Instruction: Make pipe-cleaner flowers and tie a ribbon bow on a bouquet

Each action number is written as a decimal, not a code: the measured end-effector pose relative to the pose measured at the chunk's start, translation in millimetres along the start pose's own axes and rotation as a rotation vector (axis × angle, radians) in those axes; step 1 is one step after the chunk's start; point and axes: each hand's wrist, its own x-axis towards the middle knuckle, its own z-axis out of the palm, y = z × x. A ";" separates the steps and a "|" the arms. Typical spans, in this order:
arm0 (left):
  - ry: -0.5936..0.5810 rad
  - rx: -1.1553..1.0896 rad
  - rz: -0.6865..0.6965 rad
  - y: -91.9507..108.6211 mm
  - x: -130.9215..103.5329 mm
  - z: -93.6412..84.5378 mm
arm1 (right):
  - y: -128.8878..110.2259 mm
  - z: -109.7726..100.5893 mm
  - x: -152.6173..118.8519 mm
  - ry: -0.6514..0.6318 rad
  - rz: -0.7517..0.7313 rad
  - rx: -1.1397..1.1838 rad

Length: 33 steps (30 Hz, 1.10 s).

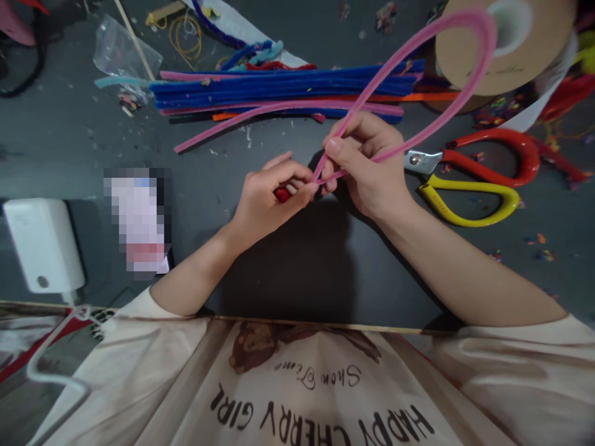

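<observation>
A pink pipe cleaner (441, 118) is bent into a long open loop that leans up to the right. Its two ends cross between my hands. My left hand (274, 192) pinches the crossing between thumb and forefinger, and a small red thing (281, 194) shows inside its curled fingers. My right hand (372, 161) grips the pink strands just above the crossing, thumb pressed against the fingers. Beyond my hands lies a bundle of blue pipe cleaners (279, 87), with pink and orange ones beside it. Scissors (483, 167) with red and yellow handles lie right of my right hand, blades partly hidden.
A cardboard spool (506, 56) stands at the back right, near coloured scraps. To the left are a blurred phone (139, 223) and a white power bank (44, 244) with a cable. A clear plastic bag (123, 52) and rubber bands (185, 37) lie at the back left.
</observation>
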 end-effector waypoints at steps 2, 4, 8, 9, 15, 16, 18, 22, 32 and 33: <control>0.009 0.021 0.012 -1.4 0.1 0.5 | -0.3 -0.3 -0.2 -0.003 -0.003 0.010; 0.012 0.024 0.003 -2.3 0.2 1.1 | 0.6 -0.1 -0.4 -0.012 -0.005 0.022; 0.037 0.006 -0.020 -1.7 -0.4 2.1 | 3.0 1.0 -0.8 -0.020 -0.029 0.061; 0.053 0.000 -0.022 -0.7 -0.5 1.8 | 2.1 0.9 -1.1 -0.013 -0.032 0.063; 0.153 0.037 -0.018 20.9 2.6 -15.7 | -31.0 -10.6 -9.7 0.156 -0.032 0.084; 0.108 0.047 -0.033 26.2 3.2 -21.4 | -38.4 -14.2 -12.9 0.206 -0.012 0.084; 0.011 0.084 -0.020 35.4 2.9 -33.4 | -49.0 -21.9 -21.2 0.274 0.058 0.067; -0.093 0.200 -0.029 40.0 -7.2 -52.8 | -47.6 -36.6 -42.9 0.199 0.124 0.017; 0.168 -0.126 -0.210 -3.5 -43.2 -59.4 | -34.7 -40.5 -71.8 -0.150 0.393 -0.376; 0.180 -0.126 -0.206 -5.2 -43.0 -59.6 | -35.5 -39.5 -71.8 -0.179 0.398 -0.394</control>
